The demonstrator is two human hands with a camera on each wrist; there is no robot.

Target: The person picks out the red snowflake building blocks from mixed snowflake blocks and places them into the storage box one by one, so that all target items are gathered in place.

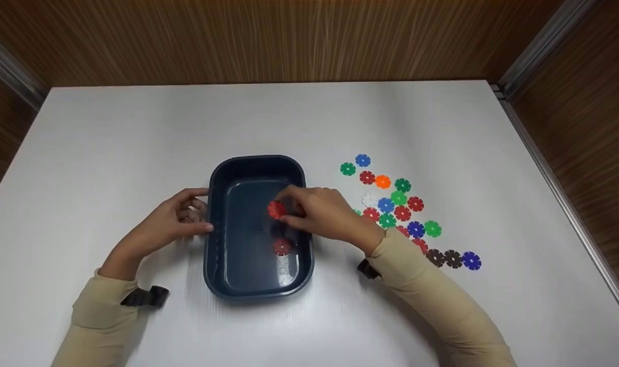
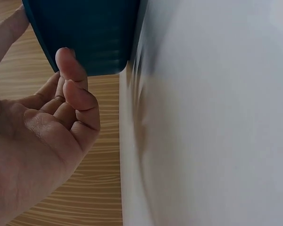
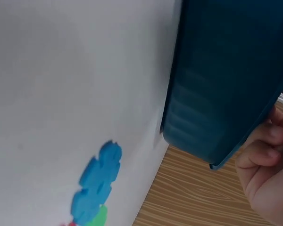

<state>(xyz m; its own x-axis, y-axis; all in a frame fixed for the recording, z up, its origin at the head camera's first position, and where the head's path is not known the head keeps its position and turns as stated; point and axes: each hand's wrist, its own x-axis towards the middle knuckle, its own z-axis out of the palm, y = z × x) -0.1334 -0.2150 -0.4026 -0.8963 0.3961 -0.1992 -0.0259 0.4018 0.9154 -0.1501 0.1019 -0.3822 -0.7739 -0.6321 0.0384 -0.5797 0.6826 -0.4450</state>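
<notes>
A dark blue plastic tray (image 1: 261, 293) stands on the white table. My left hand (image 1: 174, 219) is at its left side; the thumb and forefinger touch the rim, and the other fingers curl loosely beside the wall. In the left wrist view those fingers (image 2: 78, 96) hold nothing. Over the tray's right half, my right hand (image 1: 322, 211) pinches a red notched plastic disc (image 1: 276, 209) between thumb and forefinger. Another red disc (image 1: 282, 247) lies on the tray floor, below that hand. In the right wrist view, the tray's wall hides the held disc.
Right of the tray, loose notched discs in several colours lie scattered, including an orange disc (image 1: 383, 181), a blue disc (image 1: 363, 160) and a purple disc (image 1: 471, 260). My right forearm (image 1: 432, 290) covers part of this group. A wood-grain panel (image 1: 268, 41) borders the table's far edge.
</notes>
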